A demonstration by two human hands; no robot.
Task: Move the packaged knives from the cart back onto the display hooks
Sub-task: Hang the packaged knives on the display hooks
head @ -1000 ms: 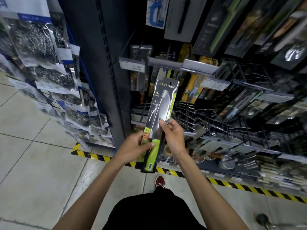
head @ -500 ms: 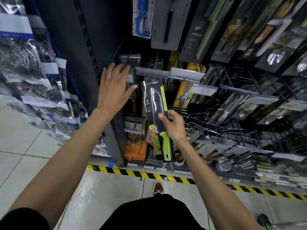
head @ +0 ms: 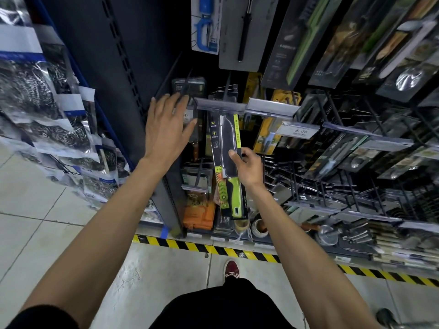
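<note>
A packaged knife (head: 226, 160) with a dark blade and a green handle hangs almost upright in front of the shelf. My right hand (head: 249, 166) grips its right edge near the middle. The top of the pack sits right under a grey price-tag strip (head: 221, 106) at the tip of a display hook (head: 226, 85); whether it is on the hook I cannot tell. My left hand (head: 166, 129) is spread flat with fingers apart, beside the neighbouring hook to the left, holding nothing.
Other packaged knives and tools hang on hooks to the right, with a price label (head: 298, 131) among them. Bagged steel scourers (head: 42, 110) hang at the left. A yellow-black floor stripe (head: 213, 249) runs along the shelf base. A cart part (head: 389, 318) shows at the bottom right.
My left hand let go of the knife pack and rose to the hooks. My right hand lifted the pack up and closer, until its top reached the price-tag strip.
</note>
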